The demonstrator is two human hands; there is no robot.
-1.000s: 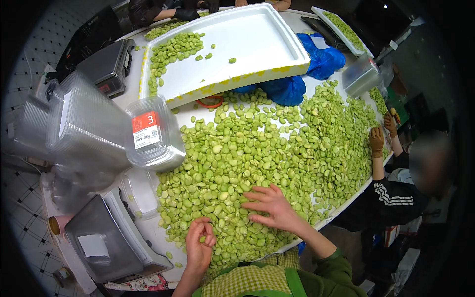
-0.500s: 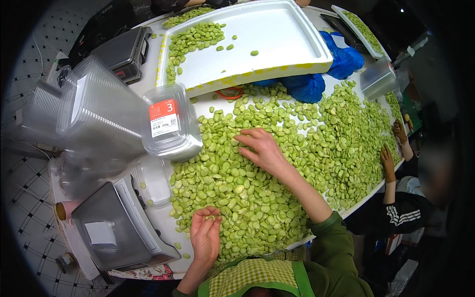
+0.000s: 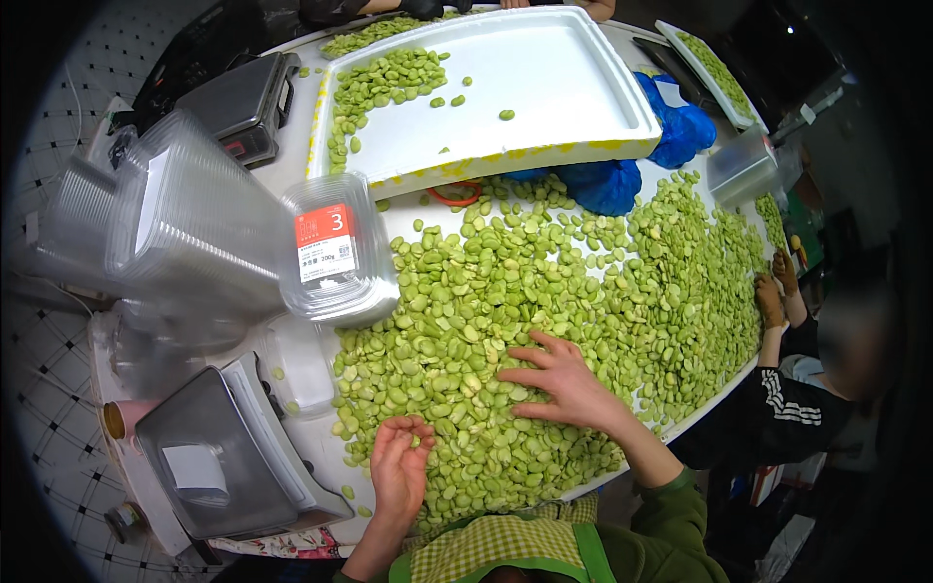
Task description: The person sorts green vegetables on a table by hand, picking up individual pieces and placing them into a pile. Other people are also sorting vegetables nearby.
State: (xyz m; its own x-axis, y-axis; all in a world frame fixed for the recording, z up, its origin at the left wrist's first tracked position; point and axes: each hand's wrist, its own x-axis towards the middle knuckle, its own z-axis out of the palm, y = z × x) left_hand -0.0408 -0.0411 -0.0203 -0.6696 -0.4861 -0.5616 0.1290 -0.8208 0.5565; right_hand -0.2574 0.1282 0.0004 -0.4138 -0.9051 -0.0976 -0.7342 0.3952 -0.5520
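Observation:
A wide spread of shelled green broad beans (image 3: 466, 321) covers the table in front of me. At its near left side my left hand (image 3: 400, 471) is raised palm up, thumb and fingers curled together. A bit of green shows at the fingertips, seemingly a single bean, mostly hidden. My right hand (image 3: 559, 381) lies palm down on the middle of the heap, fingers spread, touching the beans and gripping none that I can see.
A white foam tray (image 3: 515, 73) with some beans stands at the back. To the left are stacked clear plastic tubs (image 3: 194, 223), a labelled tub (image 3: 335, 282) and two scales (image 3: 209, 457) (image 3: 238, 107). Blue bags (image 3: 607, 185) lie behind; a co-worker's gloved hands (image 3: 771, 301) work at right.
My right hand has moved toward me and to the right, its fingers spreading over the beans. My left hand has shifted slightly down. The co-worker's hand at right has moved a little.

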